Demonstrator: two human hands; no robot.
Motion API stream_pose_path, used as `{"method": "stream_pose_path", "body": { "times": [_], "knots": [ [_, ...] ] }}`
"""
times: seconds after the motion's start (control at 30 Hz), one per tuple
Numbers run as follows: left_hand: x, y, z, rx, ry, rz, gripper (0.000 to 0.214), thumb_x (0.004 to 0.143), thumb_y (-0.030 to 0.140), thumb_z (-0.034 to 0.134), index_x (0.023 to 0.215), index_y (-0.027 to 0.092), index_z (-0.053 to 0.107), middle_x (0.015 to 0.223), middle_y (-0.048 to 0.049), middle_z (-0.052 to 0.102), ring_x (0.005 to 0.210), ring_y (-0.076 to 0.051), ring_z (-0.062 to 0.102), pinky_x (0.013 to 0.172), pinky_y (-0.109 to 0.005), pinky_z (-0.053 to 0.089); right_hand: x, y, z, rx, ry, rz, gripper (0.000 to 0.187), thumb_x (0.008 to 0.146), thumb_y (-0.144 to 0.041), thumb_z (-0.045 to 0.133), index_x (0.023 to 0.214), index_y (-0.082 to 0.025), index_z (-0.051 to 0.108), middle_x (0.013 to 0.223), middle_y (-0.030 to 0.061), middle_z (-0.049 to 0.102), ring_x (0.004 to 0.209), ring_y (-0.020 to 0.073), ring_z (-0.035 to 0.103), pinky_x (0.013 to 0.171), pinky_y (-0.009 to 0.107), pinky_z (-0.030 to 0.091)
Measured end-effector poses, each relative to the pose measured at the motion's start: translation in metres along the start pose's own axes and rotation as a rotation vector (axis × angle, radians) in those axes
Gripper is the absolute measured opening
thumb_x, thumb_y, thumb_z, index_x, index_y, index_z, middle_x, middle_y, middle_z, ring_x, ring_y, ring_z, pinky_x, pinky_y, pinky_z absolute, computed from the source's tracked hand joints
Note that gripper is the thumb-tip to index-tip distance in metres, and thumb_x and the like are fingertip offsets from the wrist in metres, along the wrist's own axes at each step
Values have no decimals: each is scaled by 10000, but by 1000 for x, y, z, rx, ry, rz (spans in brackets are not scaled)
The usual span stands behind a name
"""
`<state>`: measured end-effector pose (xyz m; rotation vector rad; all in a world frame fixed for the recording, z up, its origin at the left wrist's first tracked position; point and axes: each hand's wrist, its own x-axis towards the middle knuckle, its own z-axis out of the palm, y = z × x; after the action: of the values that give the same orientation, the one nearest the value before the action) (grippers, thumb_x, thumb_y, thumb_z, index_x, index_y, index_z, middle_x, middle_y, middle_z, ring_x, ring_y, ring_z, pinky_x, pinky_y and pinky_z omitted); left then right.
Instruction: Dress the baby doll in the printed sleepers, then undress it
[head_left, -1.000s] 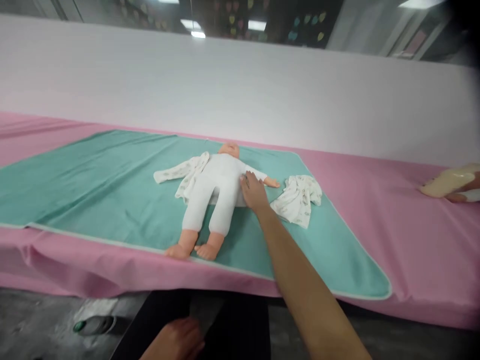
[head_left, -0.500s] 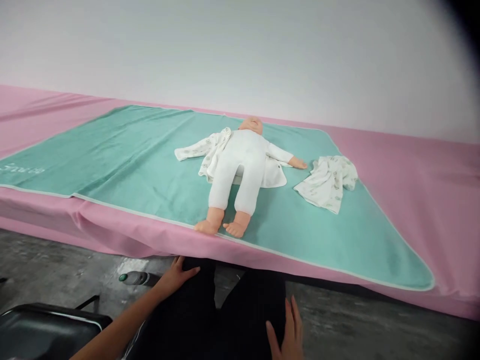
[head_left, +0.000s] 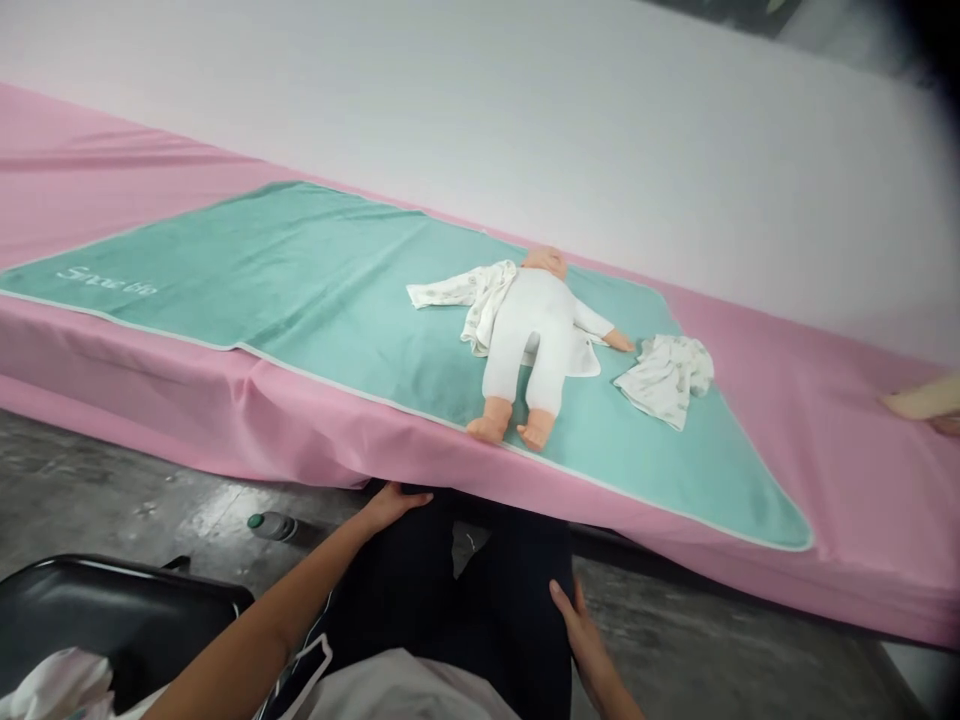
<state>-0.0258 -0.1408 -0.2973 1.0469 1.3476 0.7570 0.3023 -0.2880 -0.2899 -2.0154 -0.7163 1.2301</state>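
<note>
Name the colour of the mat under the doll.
The mat is teal green, edged white, seen in the head view.

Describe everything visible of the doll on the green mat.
The doll lies on its back on the green mat, head toward the wall, feet at the mat's near edge. Its body and limbs look like white fabric; the head, visible hand and bare feet look like peach plastic. The legs lie slightly apart. One arm stretches toward the picture's right; the other cannot be seen. A patterned white shirt lies partly beneath it.
</note>
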Motion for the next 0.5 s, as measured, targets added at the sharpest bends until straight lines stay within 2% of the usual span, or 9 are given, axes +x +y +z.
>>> {"method": "stream_pose_path", "body": {
  "times": [0.13, 0.2, 0.3, 0.37, 0.5],
  "knots": [
    [-1, 0, -8, -182, -10, -145, 822, 513, 404, 819, 1205, 100, 498, 1146, -151, 595, 1097, -296, 528, 966, -351, 407, -7, -2, 9, 163, -7, 33, 1053, 547, -676, 615, 1382, -149, 252, 1302, 139, 490, 1213, 296, 441, 1043, 413, 329],
    [-1, -2, -12, -224, -47, -213, 891, 528, 414, 811, 1271, 97, 435, 1154, -162, 589, 1085, -291, 539, 957, -346, 418, -12, -6, 10, 169, -49, 10, 1066, 537, -650, 653, 1388, -161, 237, 1339, 133, 451, 1242, 293, 403, 1067, 416, 285],
    [-4, -4, -19, -269, -107, -243, 940, 557, 429, 793, 1329, 100, 370, 1169, -167, 581, 1077, -289, 548, 940, -334, 430, -19, -13, 14, 178, -85, -65, 1004, 562, -616, 667, 1384, -215, 252, 1384, 93, 401, 1277, 272, 357, 1088, 408, 244],
    [-8, -6, -26, -294, -101, -288, 890, 576, 447, 776, 1309, 102, 408, 1169, -159, 584, 1079, -287, 548, 926, -316, 440, -22, -15, 18, 198, -90, -85, 964, 584, -620, 649, 1379, -235, 263, 1389, 77, 397, 1275, 268, 360, 1090, 409, 239],
    [-24, -14, -38, -300, -62, -379, 704, 649, 554, 675, 1199, 135, 545, 1092, -118, 636, 1062, -279, 561, 883, -317, 464, -16, -13, 30, 208, -103, -8, 984, 570, -671, 618, 1371, -198, 294, 1389, 91, 393, 1280, 275, 354, 1085, 396, 254]
  ]
}}
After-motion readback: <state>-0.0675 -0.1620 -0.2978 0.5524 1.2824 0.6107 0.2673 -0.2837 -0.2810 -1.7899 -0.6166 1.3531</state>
